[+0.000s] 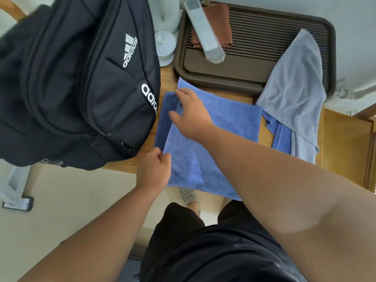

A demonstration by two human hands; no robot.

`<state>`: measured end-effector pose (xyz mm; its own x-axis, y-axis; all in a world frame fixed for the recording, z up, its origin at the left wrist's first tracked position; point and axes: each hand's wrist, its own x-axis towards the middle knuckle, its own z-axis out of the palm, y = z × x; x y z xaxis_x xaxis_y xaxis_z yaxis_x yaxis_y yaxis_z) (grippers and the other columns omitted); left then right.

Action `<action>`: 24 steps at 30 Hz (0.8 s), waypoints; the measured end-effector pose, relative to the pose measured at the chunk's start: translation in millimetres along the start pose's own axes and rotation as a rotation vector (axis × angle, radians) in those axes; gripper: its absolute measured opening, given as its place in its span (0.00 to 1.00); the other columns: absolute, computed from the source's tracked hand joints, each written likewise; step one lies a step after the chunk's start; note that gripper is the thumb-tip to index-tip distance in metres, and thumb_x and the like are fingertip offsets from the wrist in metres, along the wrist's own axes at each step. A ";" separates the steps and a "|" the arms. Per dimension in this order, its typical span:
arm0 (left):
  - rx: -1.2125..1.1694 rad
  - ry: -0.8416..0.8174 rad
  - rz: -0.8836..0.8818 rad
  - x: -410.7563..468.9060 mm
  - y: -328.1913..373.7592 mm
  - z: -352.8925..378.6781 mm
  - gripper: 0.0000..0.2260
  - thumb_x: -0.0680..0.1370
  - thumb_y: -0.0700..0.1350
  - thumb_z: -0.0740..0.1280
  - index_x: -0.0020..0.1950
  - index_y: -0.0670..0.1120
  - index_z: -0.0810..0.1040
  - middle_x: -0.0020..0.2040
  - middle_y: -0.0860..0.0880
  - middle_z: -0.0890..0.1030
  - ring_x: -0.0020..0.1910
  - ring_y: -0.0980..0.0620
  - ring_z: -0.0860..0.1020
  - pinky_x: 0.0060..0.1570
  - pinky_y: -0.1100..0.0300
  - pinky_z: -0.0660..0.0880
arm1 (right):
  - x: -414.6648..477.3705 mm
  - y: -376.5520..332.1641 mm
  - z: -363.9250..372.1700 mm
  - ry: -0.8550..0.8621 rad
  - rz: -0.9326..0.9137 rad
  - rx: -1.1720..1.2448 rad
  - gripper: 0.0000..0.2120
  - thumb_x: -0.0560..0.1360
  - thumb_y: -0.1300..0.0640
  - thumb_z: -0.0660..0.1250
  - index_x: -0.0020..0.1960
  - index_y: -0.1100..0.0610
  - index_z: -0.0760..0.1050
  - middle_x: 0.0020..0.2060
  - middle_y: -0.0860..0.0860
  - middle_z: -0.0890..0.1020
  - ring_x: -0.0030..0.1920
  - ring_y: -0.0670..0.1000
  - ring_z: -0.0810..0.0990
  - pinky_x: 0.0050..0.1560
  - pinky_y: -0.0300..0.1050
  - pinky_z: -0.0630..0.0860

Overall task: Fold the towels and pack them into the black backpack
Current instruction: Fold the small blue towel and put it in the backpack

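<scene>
A blue towel [230,119] lies on the wooden table, folded over itself, its near edge hanging off the table front. My left hand [155,169] pinches the towel's near left corner with curled fingers. My right hand [190,112] reaches across and holds the folded layer's far left edge beside the black backpack [81,82], which stands on the table's left side. A light grey towel [295,88] is draped over the tray's right end, with another blue towel [281,135] under it.
A dark brown slatted tray [254,64] sits at the back with a brown cloth [219,19] and a long pale case [203,31] on it. A white lidded cup [165,45] stands between backpack and tray. Wooden table [264,137] edge is close to my legs.
</scene>
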<state>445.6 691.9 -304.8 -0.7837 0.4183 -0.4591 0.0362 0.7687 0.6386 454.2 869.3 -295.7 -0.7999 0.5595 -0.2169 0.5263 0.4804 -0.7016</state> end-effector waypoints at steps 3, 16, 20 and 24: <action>0.093 0.012 -0.065 11.6 -9.7 -3.6 0.13 0.76 0.42 0.60 0.33 0.45 0.61 0.29 0.49 0.65 0.30 0.47 0.64 0.31 0.53 0.61 | 6.1 0.4 9.5 -0.292 0.000 -0.150 0.39 0.79 0.48 0.66 0.82 0.51 0.50 0.81 0.48 0.53 0.79 0.57 0.55 0.75 0.60 0.62; 0.681 -0.052 0.446 3.6 -25.7 17.0 0.24 0.72 0.53 0.72 0.66 0.47 0.74 0.65 0.44 0.75 0.61 0.39 0.74 0.57 0.42 0.74 | -69.8 83.1 -22.3 -0.322 0.217 -0.669 0.51 0.67 0.19 0.55 0.79 0.37 0.34 0.79 0.51 0.30 0.78 0.62 0.29 0.74 0.72 0.38; 0.878 -0.284 0.426 -0.8 -13.9 34.3 0.41 0.77 0.67 0.62 0.82 0.52 0.49 0.83 0.44 0.43 0.81 0.39 0.47 0.77 0.38 0.51 | -93.1 118.4 -44.2 -0.418 0.258 -0.740 0.64 0.55 0.14 0.58 0.75 0.36 0.23 0.76 0.51 0.24 0.76 0.63 0.25 0.74 0.73 0.37; 0.886 -0.343 0.444 -4.5 -1.5 46.3 0.44 0.75 0.70 0.61 0.82 0.51 0.45 0.82 0.45 0.35 0.80 0.40 0.38 0.78 0.37 0.47 | -108.1 134.5 -55.4 -0.404 0.306 -0.723 0.65 0.55 0.15 0.60 0.74 0.36 0.22 0.74 0.52 0.22 0.75 0.63 0.24 0.75 0.71 0.37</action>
<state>477.7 711.3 -332.3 -0.3762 0.7577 -0.5332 0.8270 0.5341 0.1755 627.5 910.8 -329.0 -0.5626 0.5178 -0.6445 0.6782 0.7349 -0.0016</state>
